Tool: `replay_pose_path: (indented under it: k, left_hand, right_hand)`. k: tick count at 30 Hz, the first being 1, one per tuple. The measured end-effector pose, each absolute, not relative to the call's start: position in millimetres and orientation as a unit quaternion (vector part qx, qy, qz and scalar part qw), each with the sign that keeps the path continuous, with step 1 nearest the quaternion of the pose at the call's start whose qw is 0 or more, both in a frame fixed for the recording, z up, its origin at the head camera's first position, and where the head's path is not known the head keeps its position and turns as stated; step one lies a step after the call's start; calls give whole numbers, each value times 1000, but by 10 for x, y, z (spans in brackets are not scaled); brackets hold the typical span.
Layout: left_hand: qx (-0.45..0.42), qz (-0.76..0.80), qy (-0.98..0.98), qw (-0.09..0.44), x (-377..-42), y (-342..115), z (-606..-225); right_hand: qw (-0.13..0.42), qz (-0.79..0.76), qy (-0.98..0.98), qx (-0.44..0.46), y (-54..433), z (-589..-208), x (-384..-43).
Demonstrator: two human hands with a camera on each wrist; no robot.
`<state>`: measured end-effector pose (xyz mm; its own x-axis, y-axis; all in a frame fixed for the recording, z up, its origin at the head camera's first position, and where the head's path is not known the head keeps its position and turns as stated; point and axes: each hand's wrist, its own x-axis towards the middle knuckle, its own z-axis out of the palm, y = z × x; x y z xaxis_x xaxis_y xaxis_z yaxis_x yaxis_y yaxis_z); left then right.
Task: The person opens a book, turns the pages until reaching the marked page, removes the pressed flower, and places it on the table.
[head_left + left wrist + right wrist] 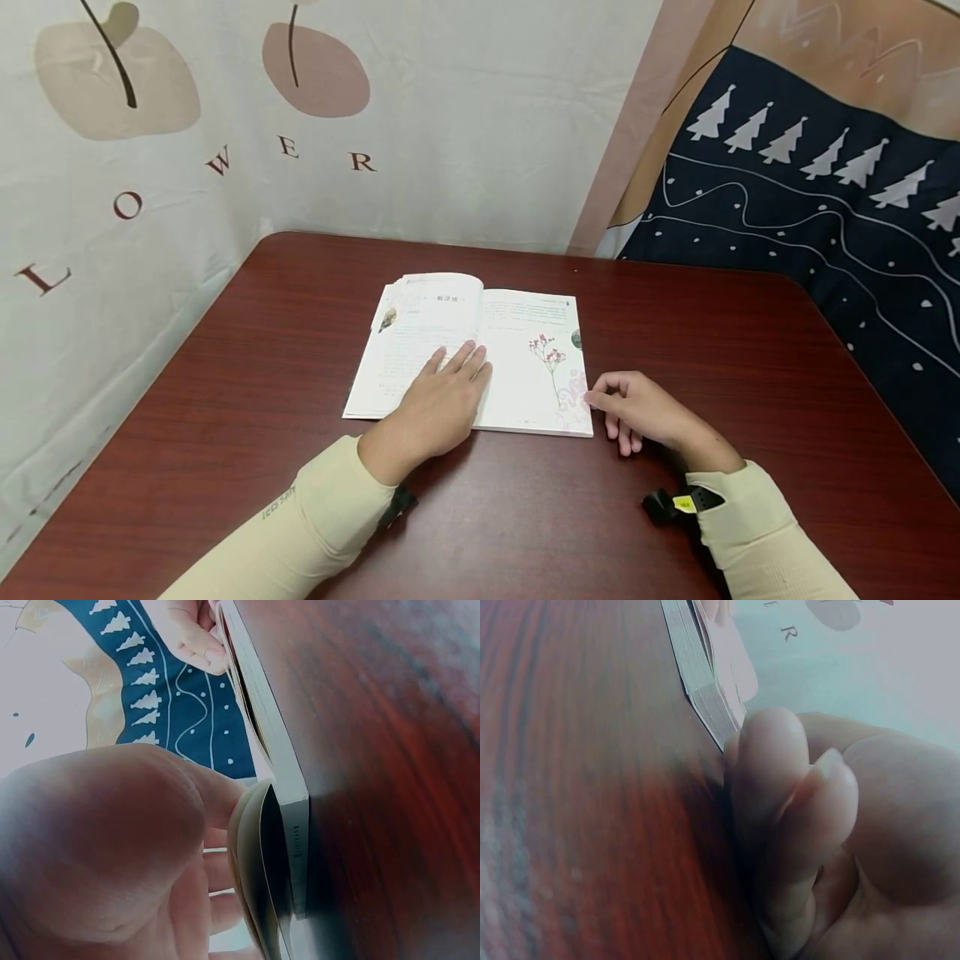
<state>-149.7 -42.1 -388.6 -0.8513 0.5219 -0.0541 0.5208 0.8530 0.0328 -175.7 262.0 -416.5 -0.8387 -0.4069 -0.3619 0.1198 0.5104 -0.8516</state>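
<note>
An open book (525, 367) lies on the table, printed text on its left page and a red flower drawing on its right page. My left hand (442, 404) rests on the left page by the spine, fingers extended toward the top of the book. In the left wrist view, the left-hand pages (255, 855) bow upward under that hand. At the book's right edge, my right hand (637, 408) pinches the page edge between thumb and index finger, its other fingers curled below. The right wrist view shows those curled fingers (802, 802) close beside the book's corner (716, 712).
The dark red wooden table (262, 350) extends around the book on all sides. Behind it hangs a pale cloth (480, 125) with fruit shapes and letters. A navy cloth (787, 200) with white trees hangs at the right. Each wrist wears a black strap (671, 504).
</note>
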Motion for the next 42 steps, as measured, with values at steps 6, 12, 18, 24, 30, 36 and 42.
replay_pose_path:
  k: [6,12,18,24,30,36,42]
  left_hand:
    - [267,15,962,56,-1491,-441,-3875]
    - [269,23,961,54,-1471,-450,-3878]
    - [268,29,961,60,-1460,-446,-3907]
    - [267,32,961,61,-1459,-450,-3927]
    - [265,39,962,59,-1456,-462,-3933]
    - [266,40,961,58,-1466,-459,-3925]
    - [270,38,960,58,-1470,-446,-3894]
  right_hand:
    - [271,-484,828,-85,2597,-4168,-1767]
    - [273,-481,829,-88,2589,-4151,-1765]
    - [279,-475,830,-90,2579,-4104,-1760]
    - [235,-470,845,-95,2521,-4031,-1789]
    - [209,-457,859,-100,2442,-3986,-1844]
    - [193,-445,870,-94,2361,-3976,-1922]
    - [167,-424,886,-84,2302,-3952,-1990]
